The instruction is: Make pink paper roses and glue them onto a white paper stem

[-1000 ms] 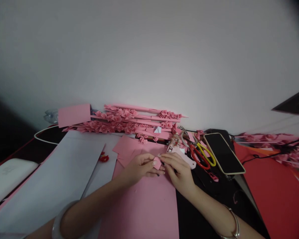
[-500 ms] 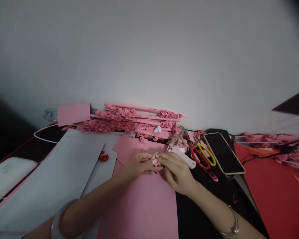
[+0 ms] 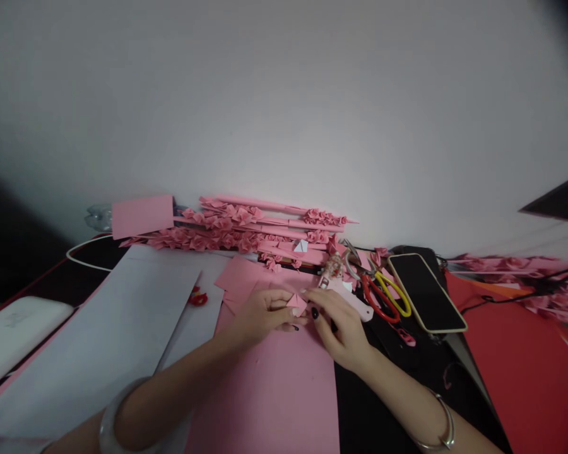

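Observation:
A small folded piece of pink paper (image 3: 297,304) is pinched in the fingers of my left hand (image 3: 260,315), above a large pink sheet (image 3: 279,391). My right hand (image 3: 343,328) is just right of it, thumb and forefinger apart, the fingertips close to the paper's right edge; whether they touch it I cannot tell. Smaller pink sheets (image 3: 239,277) lie behind my left hand. A white glue gun (image 3: 355,302) rests behind my right hand.
Pink paper flowers (image 3: 218,221) lie along the wall. Red-handled (image 3: 378,302) and yellow-handled tools (image 3: 395,293) and a phone (image 3: 428,293) are at right, beside red paper (image 3: 525,359). White paper (image 3: 108,315) and a white device (image 3: 21,334) lie left.
My right fingers have drawn back and spread from the small pink paper, and more of its folded face now shows. My left hand has stayed nearly in place.

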Demonstrator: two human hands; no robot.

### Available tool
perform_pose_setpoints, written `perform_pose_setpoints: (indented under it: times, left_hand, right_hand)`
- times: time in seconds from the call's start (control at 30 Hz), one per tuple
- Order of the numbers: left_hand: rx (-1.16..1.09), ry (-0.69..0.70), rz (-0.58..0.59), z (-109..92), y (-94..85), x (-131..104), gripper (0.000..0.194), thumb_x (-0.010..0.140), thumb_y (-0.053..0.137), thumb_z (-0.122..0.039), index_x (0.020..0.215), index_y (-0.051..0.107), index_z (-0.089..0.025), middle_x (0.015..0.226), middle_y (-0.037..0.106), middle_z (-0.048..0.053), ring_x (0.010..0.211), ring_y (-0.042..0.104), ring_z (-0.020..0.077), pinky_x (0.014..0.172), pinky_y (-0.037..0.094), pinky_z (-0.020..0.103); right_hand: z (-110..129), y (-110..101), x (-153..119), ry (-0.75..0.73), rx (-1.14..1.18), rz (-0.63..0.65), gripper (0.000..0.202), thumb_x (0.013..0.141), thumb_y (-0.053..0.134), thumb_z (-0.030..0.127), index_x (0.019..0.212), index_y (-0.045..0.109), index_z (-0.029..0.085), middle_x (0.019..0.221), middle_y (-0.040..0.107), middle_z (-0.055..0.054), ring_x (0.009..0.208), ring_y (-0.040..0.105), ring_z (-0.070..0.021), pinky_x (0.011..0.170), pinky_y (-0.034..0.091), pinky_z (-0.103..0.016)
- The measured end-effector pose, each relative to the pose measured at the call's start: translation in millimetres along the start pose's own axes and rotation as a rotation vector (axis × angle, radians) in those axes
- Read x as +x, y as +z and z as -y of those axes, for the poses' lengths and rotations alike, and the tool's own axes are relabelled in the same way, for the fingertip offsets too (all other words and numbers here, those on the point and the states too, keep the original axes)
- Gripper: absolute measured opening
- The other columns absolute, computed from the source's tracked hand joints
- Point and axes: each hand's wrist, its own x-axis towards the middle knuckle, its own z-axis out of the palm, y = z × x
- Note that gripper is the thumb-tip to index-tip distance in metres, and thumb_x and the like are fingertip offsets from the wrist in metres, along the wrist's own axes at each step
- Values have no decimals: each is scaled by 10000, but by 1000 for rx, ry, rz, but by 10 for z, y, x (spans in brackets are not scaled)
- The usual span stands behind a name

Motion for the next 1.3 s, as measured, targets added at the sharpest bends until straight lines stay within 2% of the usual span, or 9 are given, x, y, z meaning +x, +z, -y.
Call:
perform_pose_setpoints:
  times: [0.1,0.2,0.33,0.5,0.7,0.9,1.07,1.23,1.3]
  left_hand:
    - [-15,-2,13,45,35,-11,202,736,650,-225,898,541,-178,712,688,12,735,698,195,686,520,303]
    - [-11,10,78,108,60,-25,289,744,634,-183,979,467,-204,610,646,-39,684,693,176,650,511,284]
    - [2,13,140,142,59,-32,312,769,629,-191,1008,429,-208,639,665,-30,684,687,167,652,503,284]
    - [-33,18,177,145,39,-25,319,772,643,-208,1010,432,-194,633,656,-29,682,689,172,658,501,293]
    - [-72,33,98,184,63,-2,313,734,682,-216,977,487,-181,663,660,-16,693,692,188,655,503,305]
    - [-23,79,-36,103,64,21,174,743,649,-221,881,583,-138,724,672,23,675,657,153,671,508,287]
    - [115,223,-18,85,30,-1,123,795,604,-216,859,672,-137,755,659,24,745,617,150,690,493,248]
    - [297,311,-74,168,-20,14,209,846,549,-232,968,707,-171,855,689,41,768,619,164,718,506,264]
    - [282,307,-91,184,-28,23,223,829,557,-199,1004,694,-179,852,692,37,754,632,162,721,519,271]
  right_hand:
    - [-4,13,5,175,4,6,117,904,421,183,941,532,183,821,597,-60,730,549,-173,650,449,-300]
    - [-31,42,16,222,49,151,220,932,391,223,722,449,196,637,483,9,574,449,-130,555,356,-255]
    - [-21,77,29,233,128,269,301,939,353,185,639,377,201,551,427,37,499,402,-107,527,305,-241]
    - [45,98,17,244,141,208,285,905,360,141,628,350,205,521,412,48,460,381,-97,496,279,-231]
    - [15,112,5,304,116,58,325,929,364,206,608,319,212,519,345,57,466,347,-98,483,264,-230]
    - [-2,109,8,349,114,41,334,928,397,233,596,376,200,531,397,45,494,381,-101,501,299,-224]
    - [10,107,13,350,131,88,364,940,390,227,579,413,191,512,442,40,478,420,-98,513,331,-223]
    - [15,107,-5,338,63,-1,42,881,503,190,855,534,177,665,541,16,554,489,-113,531,403,-216]
    - [14,104,-14,290,34,-39,130,859,536,162,988,531,172,732,583,2,568,521,-114,543,443,-215]
